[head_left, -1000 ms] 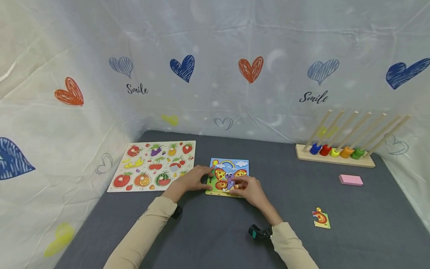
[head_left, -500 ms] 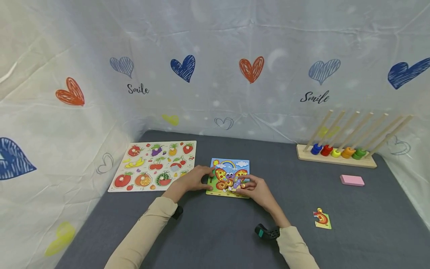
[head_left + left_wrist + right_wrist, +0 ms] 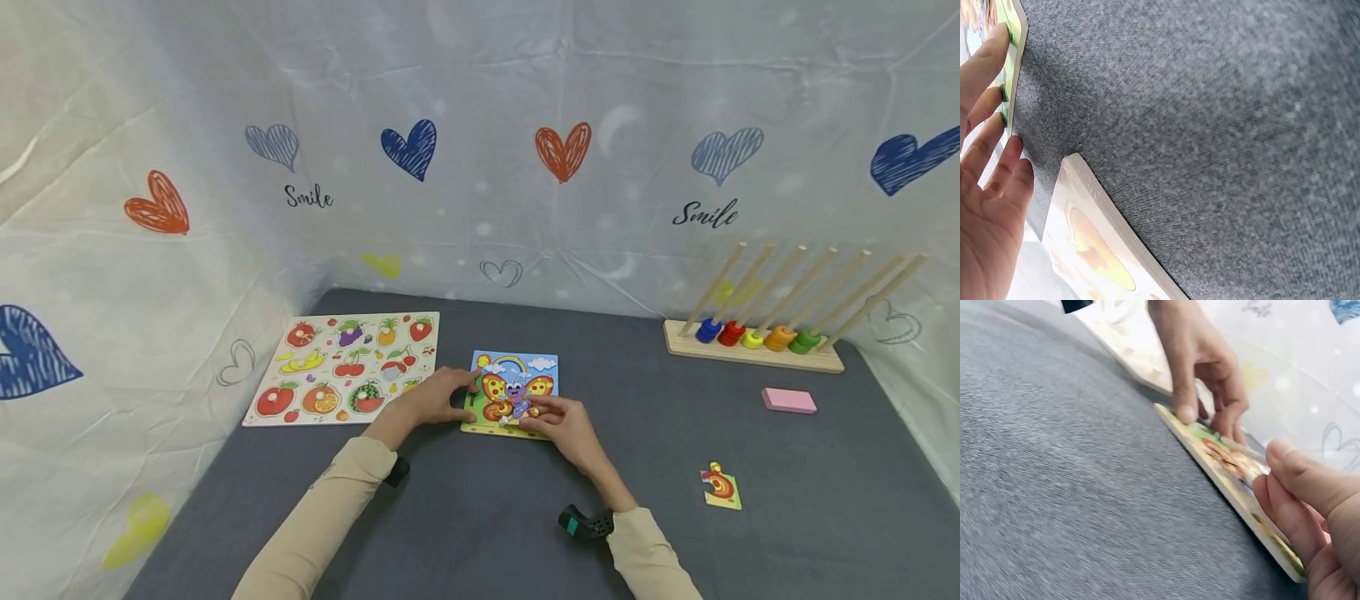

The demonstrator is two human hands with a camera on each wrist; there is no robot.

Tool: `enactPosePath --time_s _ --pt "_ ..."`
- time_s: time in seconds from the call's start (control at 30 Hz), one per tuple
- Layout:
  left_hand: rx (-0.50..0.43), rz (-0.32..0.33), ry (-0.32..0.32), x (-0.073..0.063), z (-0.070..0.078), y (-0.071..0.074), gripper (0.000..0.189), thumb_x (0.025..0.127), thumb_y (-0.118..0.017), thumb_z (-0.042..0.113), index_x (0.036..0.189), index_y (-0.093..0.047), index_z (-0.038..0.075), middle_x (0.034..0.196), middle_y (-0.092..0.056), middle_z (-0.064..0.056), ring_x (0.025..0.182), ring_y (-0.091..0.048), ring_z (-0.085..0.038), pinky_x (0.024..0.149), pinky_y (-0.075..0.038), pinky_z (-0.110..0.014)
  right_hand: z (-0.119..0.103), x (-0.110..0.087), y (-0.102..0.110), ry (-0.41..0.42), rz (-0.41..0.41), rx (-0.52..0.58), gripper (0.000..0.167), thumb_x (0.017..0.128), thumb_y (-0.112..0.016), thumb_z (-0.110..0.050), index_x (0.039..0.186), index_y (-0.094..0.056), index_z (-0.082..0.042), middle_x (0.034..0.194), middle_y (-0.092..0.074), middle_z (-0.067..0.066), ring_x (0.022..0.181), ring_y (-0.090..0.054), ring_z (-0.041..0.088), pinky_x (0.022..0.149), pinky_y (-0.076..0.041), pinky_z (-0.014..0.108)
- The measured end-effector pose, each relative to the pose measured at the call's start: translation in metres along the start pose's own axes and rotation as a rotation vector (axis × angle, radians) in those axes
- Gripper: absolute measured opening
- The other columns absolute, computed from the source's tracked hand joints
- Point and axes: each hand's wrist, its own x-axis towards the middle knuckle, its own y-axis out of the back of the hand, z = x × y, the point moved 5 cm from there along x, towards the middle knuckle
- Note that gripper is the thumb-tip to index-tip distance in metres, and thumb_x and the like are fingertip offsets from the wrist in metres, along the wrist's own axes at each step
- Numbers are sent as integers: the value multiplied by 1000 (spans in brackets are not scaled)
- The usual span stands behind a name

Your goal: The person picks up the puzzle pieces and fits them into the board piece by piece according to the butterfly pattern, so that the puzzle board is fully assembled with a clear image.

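Observation:
A butterfly jigsaw board [image 3: 540, 365] lies flat on the dark cloth. Along its left side my left hand [image 3: 433, 398] rests, thumb near the front corner and fingertips farther back. In the left wrist view, the fingers [image 3: 977, 150] reach fairly straight to the green edge of the board. My right hand [image 3: 564, 427] pinches a puzzle piece [image 3: 519, 408] with the purple butterfly body over the board's lower middle. From the right wrist, this piece shows as a thin, tilted edge [image 3: 1244, 450] between thumb and fingers, above the board's surface.
Left of the board lies a fruit puzzle [image 3: 352, 354]. A loose jigsaw piece [image 3: 722, 487] with a red-orange spiral lies to the right. Farther back are a pink block [image 3: 789, 401] and a wooden peg stand [image 3: 750, 353] with coloured beads. Printed curtains stand behind and at the left.
My right hand shifted a little right with the puzzle piece tilted, then came back left over the board. The left hand has stayed at the board's left side.

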Motion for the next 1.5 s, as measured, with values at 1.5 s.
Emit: enactPosePath --time_s 1.5 --pt "28 -12 15 0 1 0 62 83 -77 26 132 -53 -4 112 -65 -9 115 -56 -28 103 -39 -44 -16 5 -15 135 200 -536 34 70 -86 -13 100 -75 0 83 -66 10 63 -58 13 54 -46 23"
